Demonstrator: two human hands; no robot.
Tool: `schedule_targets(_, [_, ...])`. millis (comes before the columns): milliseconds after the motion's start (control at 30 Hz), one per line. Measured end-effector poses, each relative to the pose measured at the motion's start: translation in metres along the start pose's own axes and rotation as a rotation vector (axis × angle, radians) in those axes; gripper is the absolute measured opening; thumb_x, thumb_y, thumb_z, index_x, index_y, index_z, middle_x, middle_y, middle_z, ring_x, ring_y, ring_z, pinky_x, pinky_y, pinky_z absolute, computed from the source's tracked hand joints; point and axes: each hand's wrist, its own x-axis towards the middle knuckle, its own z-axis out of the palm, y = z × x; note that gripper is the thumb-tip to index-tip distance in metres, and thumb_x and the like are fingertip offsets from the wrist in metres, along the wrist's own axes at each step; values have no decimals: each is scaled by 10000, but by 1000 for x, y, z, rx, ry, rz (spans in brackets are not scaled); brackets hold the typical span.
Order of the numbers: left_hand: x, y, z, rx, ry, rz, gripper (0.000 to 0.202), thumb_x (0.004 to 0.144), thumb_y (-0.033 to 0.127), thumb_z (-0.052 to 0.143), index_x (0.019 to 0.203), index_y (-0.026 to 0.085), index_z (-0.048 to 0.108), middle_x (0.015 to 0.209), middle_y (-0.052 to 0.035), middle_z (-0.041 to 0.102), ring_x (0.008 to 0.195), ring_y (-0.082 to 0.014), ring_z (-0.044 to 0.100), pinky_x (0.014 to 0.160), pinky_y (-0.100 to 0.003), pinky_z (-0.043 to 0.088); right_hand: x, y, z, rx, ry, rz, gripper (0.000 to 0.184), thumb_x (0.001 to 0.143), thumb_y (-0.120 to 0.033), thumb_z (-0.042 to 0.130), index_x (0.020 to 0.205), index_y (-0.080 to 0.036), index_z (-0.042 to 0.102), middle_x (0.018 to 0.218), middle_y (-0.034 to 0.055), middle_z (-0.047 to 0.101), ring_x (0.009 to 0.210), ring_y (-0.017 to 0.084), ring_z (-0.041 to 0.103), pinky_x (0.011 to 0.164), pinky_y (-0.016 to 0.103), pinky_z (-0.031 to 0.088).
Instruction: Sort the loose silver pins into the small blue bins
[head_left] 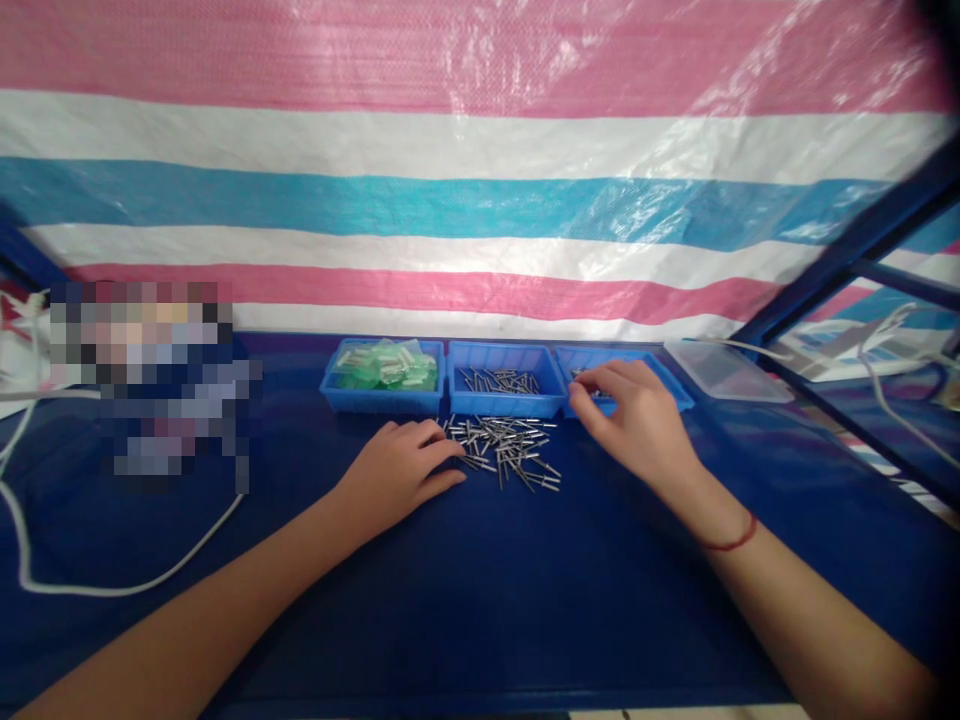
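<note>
A loose pile of small metal pins [508,451] lies on the dark blue table [487,590], in front of three blue trays. My left hand [401,470] rests on the table at the pile's left edge, fingers curled and touching the nearest pins. My right hand [637,415] reaches over the right blue tray [671,385], its fingertips pinched together at the tray's front left; what they hold is too small to make out. The middle tray [506,403] holds several pins. The left tray [382,400] holds green plastic pieces [390,365].
A clear plastic lid [724,372] lies right of the trays. A white cable [112,585] loops across the table's left side near a blurred-out patch. A striped pink, white and blue tarp [480,150] hangs behind. A blue frame bar [847,250] slants at right.
</note>
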Motion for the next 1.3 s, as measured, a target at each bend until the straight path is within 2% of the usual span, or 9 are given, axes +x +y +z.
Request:
schedule_targets(267, [5,-4,1,68,28,74,232,962,273,460,990,191,675,951,-52,683,866,-170,621,709,-301,334,-8,-40,4,239,-170,-141,109,869,-214,540,812,-179,626,819,59,660,766,205,568,751,380,435])
schedule_targets(400, [5,-3,-2,50,142,77,233,959,242,451,1042,175,658,981,-62,693,870,-167,627,740,-298,374,-11,-51,5,363,-247,-151,102,876,-194,535,828,-189,625,833,55,670,768,195,586,757,380,450])
schedule_targets(467, [5,2,-4,-3,212,47,220,945,239,470,1060,182,649,1002,-56,695,872,-165,628,761,-293,398,-14,-57,7,427,-270,-142,98,872,-210,553,928,-194,632,899,68,678,817,207,602,774,387,467])
schedule_targets(567, [5,12,-6,-122,269,11,201,914,214,503,1060,199,641,989,-39,700,871,-153,632,775,-272,430,-18,-65,10,514,-296,-126,221,864,-258,589,1076,-199,609,1007,87,671,921,226,602,822,393,485])
schedule_targets(767, [3,30,-6,-442,318,-108,231,852,189,560,1072,211,628,880,-6,686,657,-93,585,676,-212,475,-22,-74,11,655,-298,-151,121,905,-237,533,931,-208,647,907,73,674,847,190,617,766,349,495])
schedule_targets(867, [3,33,-5,-596,317,-241,240,832,222,594,1069,196,620,836,4,683,626,-92,569,617,-200,472,-23,-78,8,707,-295,-114,112,901,-237,543,911,-205,650,868,66,664,819,181,613,737,331,495])
schedule_targets(967, [3,35,-7,-668,271,-332,163,818,269,621,954,185,655,779,9,676,620,-102,565,584,-202,455,-24,-81,7,740,-295,-71,113,900,-239,545,905,-203,652,854,64,658,809,175,606,726,320,492])
schedule_targets(1067, [4,37,-9,-681,236,-347,112,820,273,618,847,180,675,719,13,660,608,-107,556,574,-207,439,-25,-81,6,752,-294,-60,114,896,-244,550,904,-201,655,852,65,659,802,175,605,721,318,491])
schedule_targets(1300, [4,37,-10,-699,225,-318,114,842,263,592,850,179,670,715,7,652,608,-109,550,569,-206,428,-25,-82,7,759,-259,-40,86,875,-230,572,888,-208,655,844,61,661,799,177,618,720,319,505])
